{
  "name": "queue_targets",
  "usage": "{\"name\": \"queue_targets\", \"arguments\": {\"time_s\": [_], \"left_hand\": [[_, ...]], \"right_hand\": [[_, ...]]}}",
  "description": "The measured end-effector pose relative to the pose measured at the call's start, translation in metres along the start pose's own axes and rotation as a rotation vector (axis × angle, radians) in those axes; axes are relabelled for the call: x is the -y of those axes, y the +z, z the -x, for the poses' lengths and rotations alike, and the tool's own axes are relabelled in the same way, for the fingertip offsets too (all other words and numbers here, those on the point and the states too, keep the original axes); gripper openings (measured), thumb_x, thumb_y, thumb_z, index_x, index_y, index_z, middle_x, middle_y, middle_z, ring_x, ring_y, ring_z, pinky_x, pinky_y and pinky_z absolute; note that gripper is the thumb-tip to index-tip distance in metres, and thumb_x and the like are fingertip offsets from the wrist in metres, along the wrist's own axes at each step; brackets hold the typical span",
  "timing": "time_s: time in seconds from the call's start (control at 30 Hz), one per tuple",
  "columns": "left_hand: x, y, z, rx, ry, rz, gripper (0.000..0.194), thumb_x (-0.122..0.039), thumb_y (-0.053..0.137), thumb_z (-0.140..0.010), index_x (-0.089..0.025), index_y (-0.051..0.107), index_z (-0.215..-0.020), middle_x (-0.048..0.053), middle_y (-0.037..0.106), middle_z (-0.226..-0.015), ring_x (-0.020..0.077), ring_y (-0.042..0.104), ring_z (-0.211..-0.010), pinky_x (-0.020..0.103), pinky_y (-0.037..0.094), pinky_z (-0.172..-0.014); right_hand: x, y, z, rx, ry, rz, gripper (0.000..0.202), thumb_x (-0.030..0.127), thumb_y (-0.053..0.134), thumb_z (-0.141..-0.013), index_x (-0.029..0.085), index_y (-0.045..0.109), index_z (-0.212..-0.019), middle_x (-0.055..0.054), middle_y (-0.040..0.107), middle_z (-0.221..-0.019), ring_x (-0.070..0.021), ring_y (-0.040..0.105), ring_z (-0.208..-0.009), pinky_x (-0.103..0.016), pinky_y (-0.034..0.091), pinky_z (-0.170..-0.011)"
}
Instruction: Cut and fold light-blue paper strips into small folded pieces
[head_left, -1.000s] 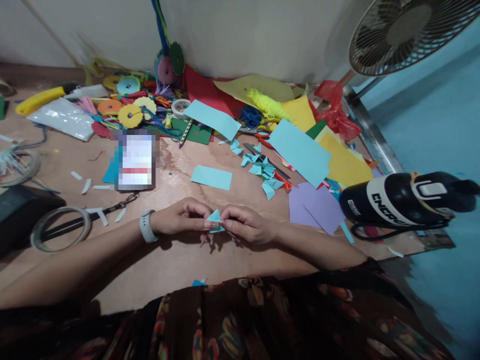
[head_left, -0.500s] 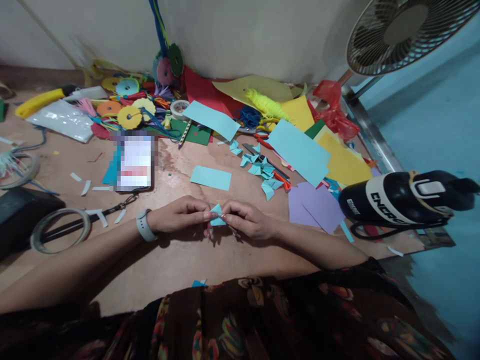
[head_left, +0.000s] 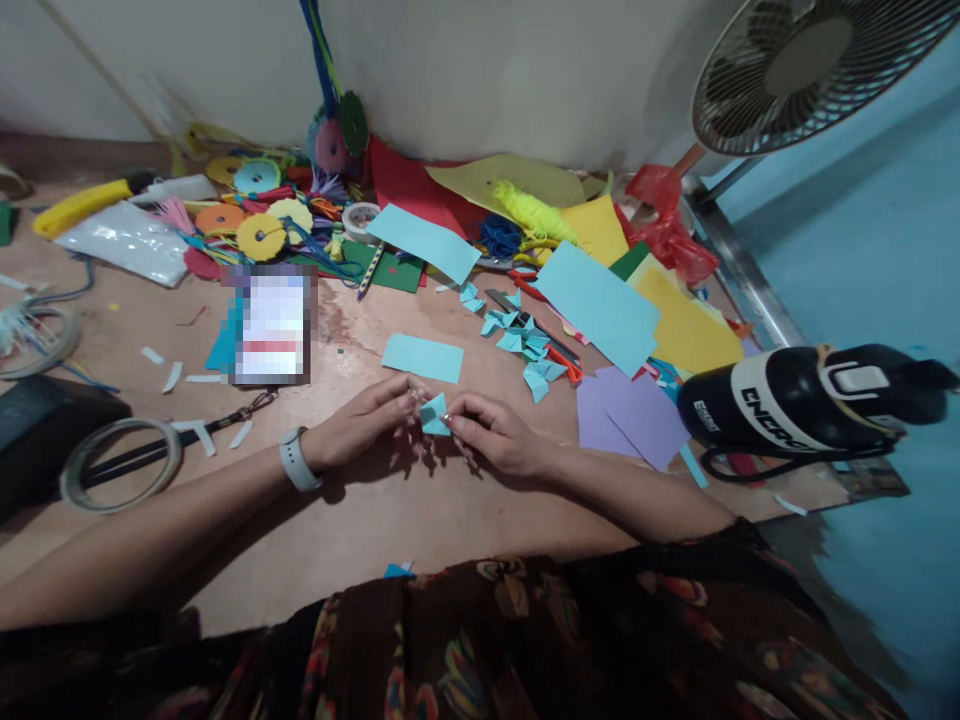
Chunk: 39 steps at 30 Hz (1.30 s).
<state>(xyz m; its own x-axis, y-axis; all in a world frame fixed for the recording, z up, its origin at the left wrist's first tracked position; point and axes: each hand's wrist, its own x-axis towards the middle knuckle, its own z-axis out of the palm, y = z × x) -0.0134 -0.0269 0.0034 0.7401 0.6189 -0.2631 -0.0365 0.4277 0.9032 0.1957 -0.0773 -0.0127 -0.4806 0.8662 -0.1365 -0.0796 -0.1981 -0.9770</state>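
Observation:
A small folded piece of light blue paper is pinched at its right side between the thumb and fingers of my right hand. My left hand is at the paper's left edge, its fingers loosened and apart; whether a fingertip still touches the paper from behind is hard to see. Just beyond the hands lies a flat light blue paper strip. Several small folded light blue pieces are heaped to the right, over orange-handled scissors that they partly cover.
Larger light blue sheets and purple sheets lie right, beside a black bottle on its side. A phone with a blurred screen and a tape roll are left. Coloured discs, yarn and a fan stand behind.
My left thumb has come off the folded paper and the left fingers have spread. The right hand keeps its pinch, and more of the paper's face now shows.

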Motion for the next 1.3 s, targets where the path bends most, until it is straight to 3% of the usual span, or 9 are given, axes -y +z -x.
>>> {"name": "queue_targets", "arguments": {"time_s": [0.13, 0.37, 0.77, 1.0, 1.13, 1.3], "left_hand": [[0.002, 0.0, -0.002, -0.037, 0.044, -0.052, 0.036, -0.038, 0.07, -0.087, -0.017, 0.052, -0.11, 0.0, 0.069, -0.076, 0.0129, 0.067, -0.062, 0.017, 0.048, -0.046], [0.004, -0.001, -0.002, -0.101, 0.114, -0.131, 0.025, -0.033, 0.067, -0.09, -0.016, 0.058, -0.106, -0.001, 0.066, -0.075, 0.0075, 0.059, -0.058, 0.016, 0.048, -0.051], [0.006, 0.001, -0.002, -0.168, 0.17, -0.029, 0.02, -0.029, 0.074, -0.085, -0.014, 0.063, -0.092, 0.004, 0.07, -0.082, 0.0132, 0.067, -0.069, 0.018, 0.056, -0.051], [0.002, 0.0, -0.001, -0.148, 0.11, -0.027, 0.019, -0.031, 0.072, -0.084, -0.014, 0.064, -0.089, 0.004, 0.071, -0.08, 0.014, 0.068, -0.068, 0.022, 0.058, -0.058], [0.003, 0.005, -0.001, -0.152, 0.105, -0.091, 0.023, -0.029, 0.076, -0.081, -0.014, 0.059, -0.085, 0.002, 0.07, -0.075, 0.0119, 0.067, -0.063, 0.02, 0.055, -0.055], [0.009, 0.012, 0.0, -0.156, 0.099, -0.014, 0.036, -0.028, 0.078, -0.081, -0.02, 0.045, -0.093, -0.003, 0.068, -0.073, 0.0142, 0.07, -0.063, 0.023, 0.057, -0.056]], "right_hand": [[-0.004, -0.002, -0.005, -0.101, -0.022, -0.008, 0.028, 0.046, 0.055, -0.094, 0.019, 0.051, -0.087, 0.008, 0.048, -0.059, -0.0065, 0.043, -0.045, -0.019, 0.037, -0.041], [-0.005, -0.003, -0.009, -0.115, 0.009, -0.056, 0.028, 0.045, 0.058, -0.092, 0.019, 0.051, -0.085, 0.007, 0.05, -0.061, -0.0064, 0.046, -0.047, -0.018, 0.04, -0.043], [-0.002, -0.006, -0.011, -0.113, 0.111, -0.209, 0.031, 0.046, 0.067, -0.083, 0.018, 0.054, -0.09, 0.005, 0.058, -0.069, -0.0049, 0.051, -0.049, -0.016, 0.037, -0.04], [-0.002, -0.004, -0.01, -0.146, 0.008, -0.064, 0.028, 0.045, 0.061, -0.089, 0.018, 0.054, -0.091, 0.006, 0.053, -0.066, -0.006, 0.05, -0.051, -0.018, 0.043, -0.046], [-0.004, -0.004, -0.008, -0.152, -0.043, 0.041, 0.026, 0.044, 0.058, -0.091, 0.018, 0.055, -0.094, 0.005, 0.052, -0.067, -0.0072, 0.05, -0.053, -0.02, 0.044, -0.049], [-0.002, -0.005, -0.007, -0.127, -0.004, 0.023, 0.031, 0.049, 0.051, -0.094, 0.018, 0.054, -0.091, 0.004, 0.054, -0.069, -0.0083, 0.051, -0.055, -0.021, 0.041, -0.051]]}}
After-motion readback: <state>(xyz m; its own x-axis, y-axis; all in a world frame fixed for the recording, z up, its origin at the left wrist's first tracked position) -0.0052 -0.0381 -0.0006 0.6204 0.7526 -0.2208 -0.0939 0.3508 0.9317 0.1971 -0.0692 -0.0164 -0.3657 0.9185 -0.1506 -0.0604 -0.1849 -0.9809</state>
